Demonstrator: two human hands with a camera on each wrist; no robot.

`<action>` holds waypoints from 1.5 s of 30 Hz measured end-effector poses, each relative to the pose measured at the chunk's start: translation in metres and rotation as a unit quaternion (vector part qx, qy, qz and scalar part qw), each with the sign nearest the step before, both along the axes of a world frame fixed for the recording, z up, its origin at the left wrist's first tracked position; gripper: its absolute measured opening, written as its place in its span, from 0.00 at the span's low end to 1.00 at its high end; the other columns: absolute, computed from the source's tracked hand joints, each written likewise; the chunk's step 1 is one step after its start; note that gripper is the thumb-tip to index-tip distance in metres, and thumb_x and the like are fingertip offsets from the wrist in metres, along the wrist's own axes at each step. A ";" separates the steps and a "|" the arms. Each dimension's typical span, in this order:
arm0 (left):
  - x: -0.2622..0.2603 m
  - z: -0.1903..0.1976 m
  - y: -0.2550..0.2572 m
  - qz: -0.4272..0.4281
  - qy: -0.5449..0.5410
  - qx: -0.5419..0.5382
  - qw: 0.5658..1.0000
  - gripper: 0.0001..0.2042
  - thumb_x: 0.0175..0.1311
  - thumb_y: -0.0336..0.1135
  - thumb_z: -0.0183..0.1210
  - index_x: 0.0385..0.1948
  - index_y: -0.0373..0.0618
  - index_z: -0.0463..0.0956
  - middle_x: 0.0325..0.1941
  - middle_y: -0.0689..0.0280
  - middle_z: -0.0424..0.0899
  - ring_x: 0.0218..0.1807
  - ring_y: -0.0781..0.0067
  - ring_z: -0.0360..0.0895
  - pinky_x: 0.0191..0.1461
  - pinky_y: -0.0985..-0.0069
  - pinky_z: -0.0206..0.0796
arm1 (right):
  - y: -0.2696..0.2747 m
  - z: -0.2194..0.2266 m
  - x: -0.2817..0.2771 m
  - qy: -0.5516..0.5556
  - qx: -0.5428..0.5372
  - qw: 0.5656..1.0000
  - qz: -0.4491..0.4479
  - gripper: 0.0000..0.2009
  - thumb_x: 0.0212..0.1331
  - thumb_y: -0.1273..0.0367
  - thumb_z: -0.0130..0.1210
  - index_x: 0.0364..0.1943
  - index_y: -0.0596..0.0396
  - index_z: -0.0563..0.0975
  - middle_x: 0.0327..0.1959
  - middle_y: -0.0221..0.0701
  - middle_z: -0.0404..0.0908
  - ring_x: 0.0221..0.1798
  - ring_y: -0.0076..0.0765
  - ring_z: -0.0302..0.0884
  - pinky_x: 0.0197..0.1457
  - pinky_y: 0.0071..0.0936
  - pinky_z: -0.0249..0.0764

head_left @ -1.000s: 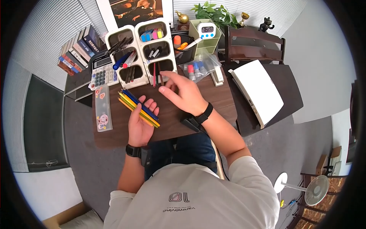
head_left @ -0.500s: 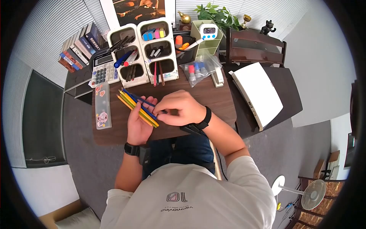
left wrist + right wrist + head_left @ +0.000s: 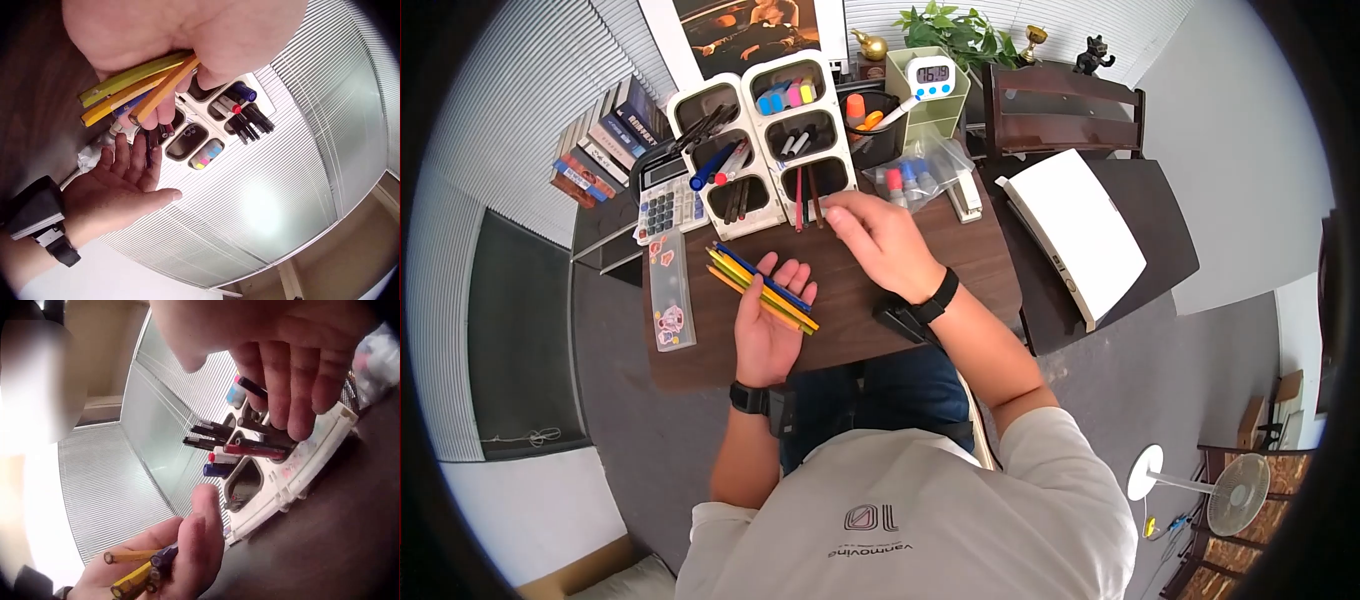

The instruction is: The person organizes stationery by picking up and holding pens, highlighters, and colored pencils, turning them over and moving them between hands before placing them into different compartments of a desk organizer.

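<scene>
My left hand [image 3: 768,325] grips a slanting bundle of coloured pencils [image 3: 750,283], yellow, olive green, orange and blue, above the table's near part. My right hand [image 3: 885,245] is at the lower right compartment [image 3: 832,176] of a white pen organizer [image 3: 786,212]. A dark pencil [image 3: 253,387] is pinched by its fingers, its other end hidden behind them in the right wrist view. Just left of those fingertips, a red pencil [image 3: 799,195] and a brown pencil [image 3: 815,195] stand in that compartment. Other compartments hold markers, dark pens and highlighters [image 3: 785,97].
A stickered pencil case [image 3: 668,290] lies left, below a calculator [image 3: 668,210]. Right of the organizer are a black pen cup [image 3: 878,150], a clear bag of small bottles [image 3: 920,178] and a stapler [image 3: 965,195]. A white box [image 3: 1080,230] lies on the chair.
My right hand goes from the organizer down to the bundle, takes a dark pencil from it, and is back at the lower right compartment. The left hand keeps its place with fewer pencils.
</scene>
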State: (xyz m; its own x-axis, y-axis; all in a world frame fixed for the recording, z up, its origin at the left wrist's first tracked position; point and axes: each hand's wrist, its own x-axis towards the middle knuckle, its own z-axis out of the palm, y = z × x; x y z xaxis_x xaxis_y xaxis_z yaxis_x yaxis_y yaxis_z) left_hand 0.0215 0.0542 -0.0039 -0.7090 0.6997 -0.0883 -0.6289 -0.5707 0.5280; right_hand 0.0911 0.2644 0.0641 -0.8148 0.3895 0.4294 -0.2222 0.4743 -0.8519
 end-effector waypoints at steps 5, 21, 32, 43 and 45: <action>0.001 0.000 -0.001 0.008 -0.014 0.005 1.000 0.21 0.86 0.44 0.41 0.72 0.46 0.66 0.64 0.56 0.81 0.70 0.58 0.75 0.77 0.54 0.64 | 0.000 -0.010 -0.006 -0.009 0.006 0.999 0.035 0.19 0.77 0.57 0.55 0.55 0.60 0.82 0.45 0.45 0.87 0.40 0.45 0.87 0.46 0.37 0.80; 0.001 -0.004 0.002 0.024 0.000 0.024 0.999 0.21 0.87 0.45 0.40 0.70 0.44 0.68 0.68 0.55 0.79 0.75 0.56 0.70 0.81 0.55 0.59 | -0.010 0.003 0.008 -0.104 0.044 0.934 0.339 0.12 0.69 0.64 0.63 0.51 0.53 0.87 0.35 0.37 0.89 0.27 0.34 0.82 0.34 0.30 0.76; -0.004 -0.010 0.002 0.023 -0.023 0.041 0.999 0.19 0.87 0.45 0.40 0.66 0.45 0.71 0.66 0.55 0.80 0.70 0.58 0.75 0.77 0.55 0.65 | 0.006 -0.004 0.013 0.177 -0.086 0.950 0.242 0.12 0.63 0.66 0.69 0.36 0.63 0.85 0.31 0.34 0.85 0.26 0.26 0.80 0.30 0.24 0.73; 0.001 0.000 0.003 0.007 0.005 0.028 1.000 0.18 0.86 0.43 0.43 0.65 0.45 0.73 0.60 0.61 0.82 0.65 0.63 0.77 0.73 0.59 0.67 | 0.006 0.001 0.003 0.031 -0.058 0.998 -0.021 0.11 0.73 0.65 0.61 0.44 0.62 0.84 0.34 0.37 0.87 0.35 0.29 0.84 0.41 0.28 0.78; 0.001 0.000 0.003 0.010 0.004 0.026 1.000 0.18 0.86 0.43 0.43 0.65 0.45 0.73 0.60 0.61 0.82 0.65 0.63 0.78 0.73 0.59 0.67 | 0.008 -0.012 -0.005 0.015 -0.043 0.999 -0.004 0.14 0.77 0.63 0.56 0.47 0.62 0.84 0.36 0.36 0.87 0.36 0.28 0.84 0.42 0.27 0.79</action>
